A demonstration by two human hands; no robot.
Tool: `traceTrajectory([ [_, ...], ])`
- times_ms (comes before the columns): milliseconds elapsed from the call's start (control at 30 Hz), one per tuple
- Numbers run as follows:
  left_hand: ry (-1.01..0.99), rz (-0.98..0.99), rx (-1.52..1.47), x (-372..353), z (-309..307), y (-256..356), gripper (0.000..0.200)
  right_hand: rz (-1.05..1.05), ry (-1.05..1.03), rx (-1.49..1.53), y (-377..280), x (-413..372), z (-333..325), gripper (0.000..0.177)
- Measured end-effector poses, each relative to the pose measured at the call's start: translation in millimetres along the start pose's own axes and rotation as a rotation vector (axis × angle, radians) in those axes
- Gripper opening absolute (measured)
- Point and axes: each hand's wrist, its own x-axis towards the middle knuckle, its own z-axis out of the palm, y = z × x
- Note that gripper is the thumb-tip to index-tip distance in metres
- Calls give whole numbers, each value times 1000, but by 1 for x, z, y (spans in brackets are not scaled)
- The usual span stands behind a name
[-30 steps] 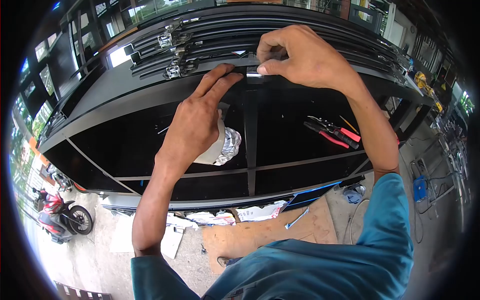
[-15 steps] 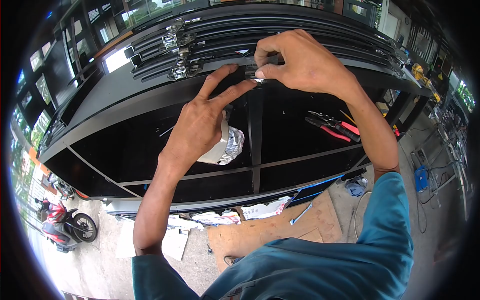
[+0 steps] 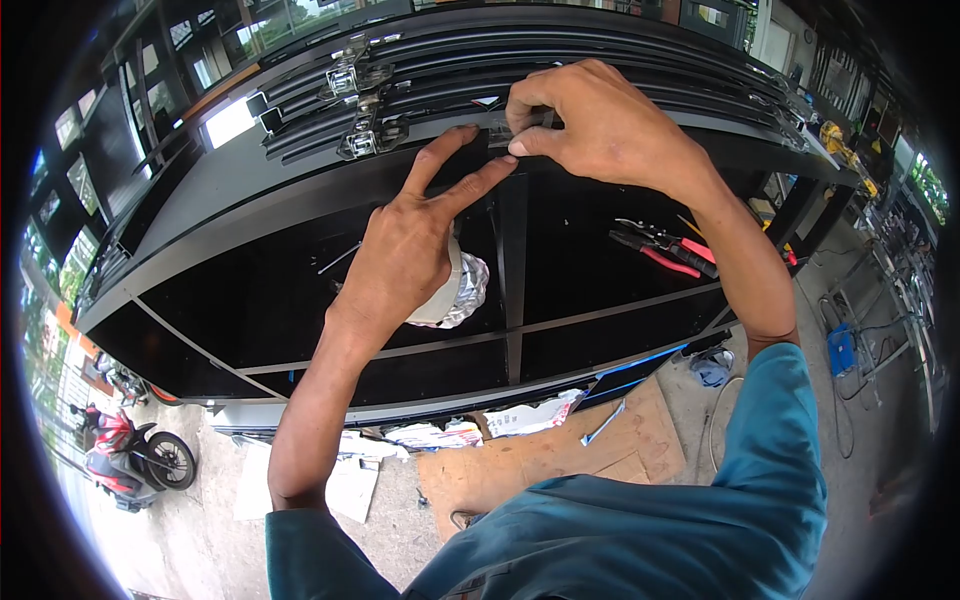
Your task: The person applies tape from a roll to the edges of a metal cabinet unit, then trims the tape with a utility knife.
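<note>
My left hand lies over the front edge of a dark metal frame. Two of its fingers stretch forward, spread apart, their tips on the frame. My right hand is bent over the same edge, thumb and forefinger pinched close to a left fingertip. What sits in the pinch is too small to make out; a faint clear patch shows beside it. Partly covered by my left hand is a pale round roll-like thing with crumpled silver foil. Whether that hand touches it cannot be told.
Red-handled pliers and other hand tools lie on the black panel to the right. Metal clamp-like fittings sit on long dark bars behind my hands. Cardboard covers the floor in front; a red motorcycle stands at left.
My left hand has shifted slightly right. A small shiny white bit that showed at my right fingertips is out of sight now. The right hand stays almost in place.
</note>
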Motion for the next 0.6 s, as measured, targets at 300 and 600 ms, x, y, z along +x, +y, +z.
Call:
traceTrajectory([
  [300, 44, -11, 11, 2, 7, 3, 76, -62, 60, 9, 5, 4, 1, 19],
  [600, 78, -8, -16, 2, 8, 5, 75, -175, 279, -109, 3, 7, 16, 12],
])
